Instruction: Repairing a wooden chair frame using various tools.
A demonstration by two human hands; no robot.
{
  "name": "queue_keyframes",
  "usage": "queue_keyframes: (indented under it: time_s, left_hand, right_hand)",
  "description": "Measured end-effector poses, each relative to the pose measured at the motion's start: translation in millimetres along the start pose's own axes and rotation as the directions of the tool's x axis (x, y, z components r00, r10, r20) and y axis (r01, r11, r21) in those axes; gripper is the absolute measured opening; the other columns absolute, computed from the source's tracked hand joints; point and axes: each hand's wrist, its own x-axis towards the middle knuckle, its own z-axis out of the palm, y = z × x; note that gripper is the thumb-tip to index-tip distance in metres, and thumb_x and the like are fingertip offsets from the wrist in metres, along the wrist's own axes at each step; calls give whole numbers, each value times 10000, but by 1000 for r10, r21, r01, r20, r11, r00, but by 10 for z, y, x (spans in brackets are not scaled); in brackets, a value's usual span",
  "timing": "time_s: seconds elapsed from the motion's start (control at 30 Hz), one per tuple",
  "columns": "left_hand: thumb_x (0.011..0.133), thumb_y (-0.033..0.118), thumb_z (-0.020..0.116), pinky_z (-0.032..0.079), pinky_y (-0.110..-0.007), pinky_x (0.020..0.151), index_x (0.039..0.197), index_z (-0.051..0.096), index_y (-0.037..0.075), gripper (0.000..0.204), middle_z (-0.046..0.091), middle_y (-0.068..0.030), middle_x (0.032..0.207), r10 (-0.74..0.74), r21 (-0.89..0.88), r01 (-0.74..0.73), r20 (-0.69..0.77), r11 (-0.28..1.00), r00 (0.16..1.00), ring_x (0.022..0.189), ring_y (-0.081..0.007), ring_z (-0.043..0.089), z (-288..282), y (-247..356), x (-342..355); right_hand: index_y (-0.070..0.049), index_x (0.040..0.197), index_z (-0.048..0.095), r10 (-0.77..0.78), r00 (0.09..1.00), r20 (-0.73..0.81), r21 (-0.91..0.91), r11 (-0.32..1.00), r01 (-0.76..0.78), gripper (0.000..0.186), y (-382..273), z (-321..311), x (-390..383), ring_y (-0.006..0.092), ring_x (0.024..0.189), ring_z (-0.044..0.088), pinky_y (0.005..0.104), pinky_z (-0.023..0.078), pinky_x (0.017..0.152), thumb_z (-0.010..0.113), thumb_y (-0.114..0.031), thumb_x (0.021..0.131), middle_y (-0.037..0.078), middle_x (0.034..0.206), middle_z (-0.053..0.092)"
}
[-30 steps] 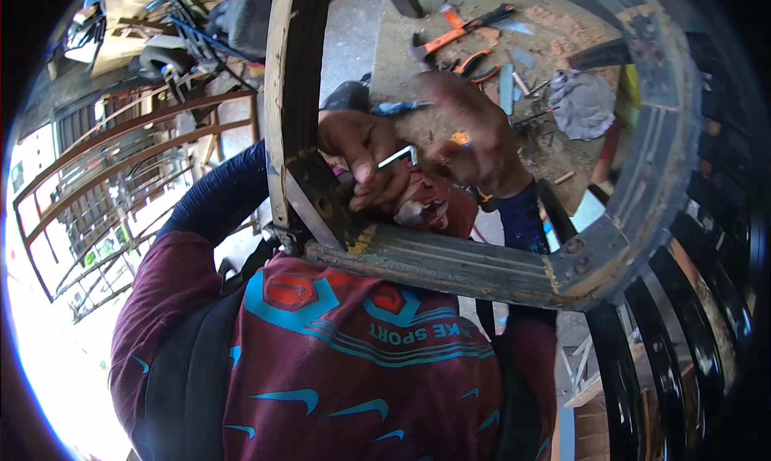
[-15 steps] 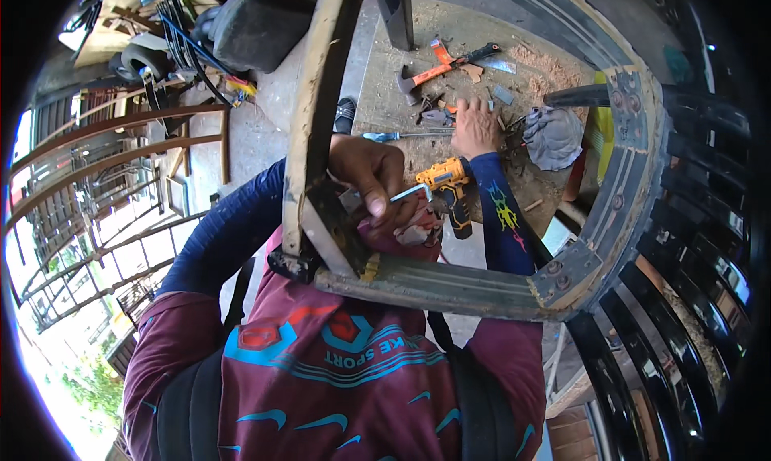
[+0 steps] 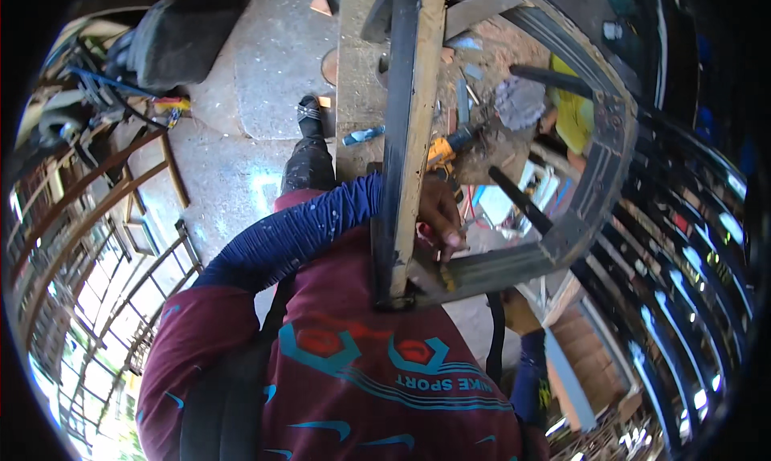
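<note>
A black-painted wooden chair frame point(image 3: 590, 168), with bare wood on its inner edges, stands in front of me. My left hand point(image 3: 440, 216) reaches behind its upright rail point(image 3: 401, 140) into the opening, close to the lower corner. Thumb and fingers are pinched; the hex key they held a moment earlier is barely discernible now. Below the lower rail point(image 3: 506, 270), my right hand point(image 3: 520, 312) is lowered beside a dark strap at my side, its fingers mostly hidden. Beyond the left hand, a yellow cordless drill point(image 3: 442, 152) lies on the wooden work board point(image 3: 353, 83), partly covered by the rail.
A blue-handled screwdriver point(image 3: 364, 135) lies on the board left of the rail. A grey cloth bundle point(image 3: 520, 102) and a yellow item point(image 3: 572, 112) are at the far right. Black slats point(image 3: 642, 244) extend along the right. Wooden frames point(image 3: 96, 188) stand at the left.
My right hand has left the tools on the board and come down beside my body. The view has shifted, so the chair frame's upright now covers part of the board.
</note>
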Motion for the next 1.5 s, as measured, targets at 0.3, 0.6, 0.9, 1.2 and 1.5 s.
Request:
queue_keyframes:
  time_s: [0.3,0.6,0.9,1.2,1.5]
  left_hand:
    - [918,236,730,519,-273,839,959,761,-16,257,761,-78,923,-35,-97,33,-17,995,999,891,-115,681,-41,53,-47]
    - [923,233,730,507,-250,755,970,767,13,228,733,-34,889,-65,17,64,25,998,998,826,-91,650,-74,91,-60]
    - [924,310,729,523,-253,689,949,774,43,272,750,-23,858,50,-52,-48,32,997,998,775,-72,663,-67,4,-15]
    - [880,334,772,542,-280,695,914,769,31,304,748,-54,826,153,44,-152,-9,987,988,759,-115,685,-80,-35,-49]
    - [900,357,747,476,-272,740,896,784,44,315,722,-24,799,100,-34,-100,4,994,995,790,-85,639,-61,-53,-43]
  right_hand:
    - [-41,1361,491,-168,972,-162,-129,980,148,614,-2501,-1759,-1250,398,1037,614,394,485,907,457,76,760,222,1135,600]
    - [-13,1310,538,-418,890,-180,-311,883,352,613,-2891,-2326,54,406,1115,596,467,470,971,523,163,723,248,1162,581]
    - [-13,1226,657,-254,901,351,-682,591,432,503,-2938,-2254,482,346,1026,651,443,497,920,632,61,729,200,1044,687]
    - [-52,1114,717,-147,875,462,-692,558,459,436,-3172,-2410,852,346,1035,642,454,441,971,669,-9,683,175,1019,697]
    - [-64,1100,736,-55,847,529,-665,593,454,437,-3159,-2403,932,369,998,661,500,414,984,646,-5,676,177,1010,708]
